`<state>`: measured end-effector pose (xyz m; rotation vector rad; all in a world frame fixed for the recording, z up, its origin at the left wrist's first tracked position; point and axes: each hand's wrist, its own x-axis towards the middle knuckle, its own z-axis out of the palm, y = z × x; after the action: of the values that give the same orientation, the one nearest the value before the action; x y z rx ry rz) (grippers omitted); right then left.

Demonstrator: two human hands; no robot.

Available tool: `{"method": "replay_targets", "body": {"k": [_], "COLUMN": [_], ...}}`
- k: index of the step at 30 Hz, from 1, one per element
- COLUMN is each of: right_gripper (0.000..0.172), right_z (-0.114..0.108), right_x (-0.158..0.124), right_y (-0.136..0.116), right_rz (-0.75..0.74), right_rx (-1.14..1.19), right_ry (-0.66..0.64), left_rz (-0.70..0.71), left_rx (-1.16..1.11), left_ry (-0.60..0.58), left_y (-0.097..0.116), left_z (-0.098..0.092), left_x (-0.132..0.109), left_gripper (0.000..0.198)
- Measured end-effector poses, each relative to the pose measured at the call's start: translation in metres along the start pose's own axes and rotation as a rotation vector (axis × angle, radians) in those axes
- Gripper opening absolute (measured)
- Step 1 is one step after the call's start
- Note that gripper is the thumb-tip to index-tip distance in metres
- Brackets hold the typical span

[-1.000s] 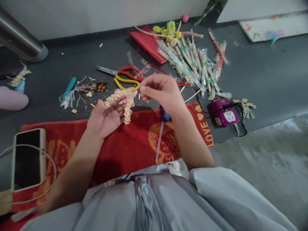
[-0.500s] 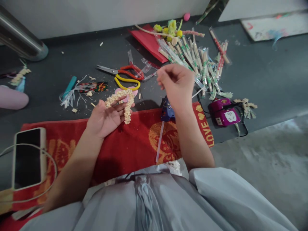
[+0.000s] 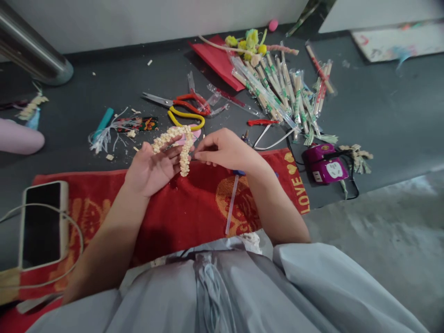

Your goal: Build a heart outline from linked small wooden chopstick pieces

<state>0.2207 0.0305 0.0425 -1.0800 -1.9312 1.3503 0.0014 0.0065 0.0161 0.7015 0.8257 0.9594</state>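
My left hand (image 3: 151, 167) lies palm up over the red towel (image 3: 180, 208) and holds a curved cream beaded strip (image 3: 180, 143) across its fingers. My right hand (image 3: 225, 150) is low beside it, fingers pinched together at the strip's right side; what they pinch is too small to make out. A blue glue gun with a clear glue stick (image 3: 231, 203) lies on the towel, mostly hidden under my right wrist.
On the dark floor lie red and yellow pliers (image 3: 185, 111), a pile of wrapped sticks (image 3: 284, 92), a red sheet (image 3: 217, 60), a purple power socket (image 3: 324, 164) and a teal tool (image 3: 104, 122). A phone (image 3: 43, 224) with a cable rests on the towel's left end.
My right hand went out to the right above the glue gun, then came back down and left to the beaded strip. The left hand has stayed still.
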Motion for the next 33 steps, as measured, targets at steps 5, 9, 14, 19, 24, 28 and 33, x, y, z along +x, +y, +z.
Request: {"method": "replay_targets", "body": {"k": [5, 9, 14, 19, 24, 28, 33], "right_gripper": [0.013, 0.012, 0.018, 0.015, 0.022, 0.016, 0.021], "right_z": [-0.012, -0.032, -0.058, -0.084, -0.078, -0.045, -0.005], "right_x": [-0.006, -0.015, -0.026, -0.043, -0.049, -0.029, -0.01], "right_y": [0.0, 0.004, 0.006, 0.005, 0.0, -0.002, -0.009], "right_rz": [0.021, 0.124, 0.24, 0.526, 0.459, 0.069, -0.098], "right_rx": [-0.277, -0.519, -0.814, -0.954, -0.894, -0.586, -0.466], "right_ry": [0.297, 0.736, 1.103, 1.423, 1.301, 0.791, 0.513], "left_rz": [0.004, 0.014, -0.015, -0.026, -0.063, -0.078, -0.054], "left_rx": [0.002, 0.004, -0.047, -0.097, -0.081, -0.028, 0.016], "left_ry": [-0.04, -0.083, -0.136, -0.119, -0.088, -0.053, -0.086], "left_y": [0.0, 0.003, 0.007, 0.007, 0.008, 0.007, 0.007], "left_z": [-0.004, -0.01, -0.011, -0.01, -0.011, -0.012, -0.009], "left_x": [0.0, 0.002, 0.004, 0.003, 0.002, 0.002, 0.0], "left_gripper": [0.07, 0.077, 0.077, 0.069, 0.071, 0.071, 0.073]}}
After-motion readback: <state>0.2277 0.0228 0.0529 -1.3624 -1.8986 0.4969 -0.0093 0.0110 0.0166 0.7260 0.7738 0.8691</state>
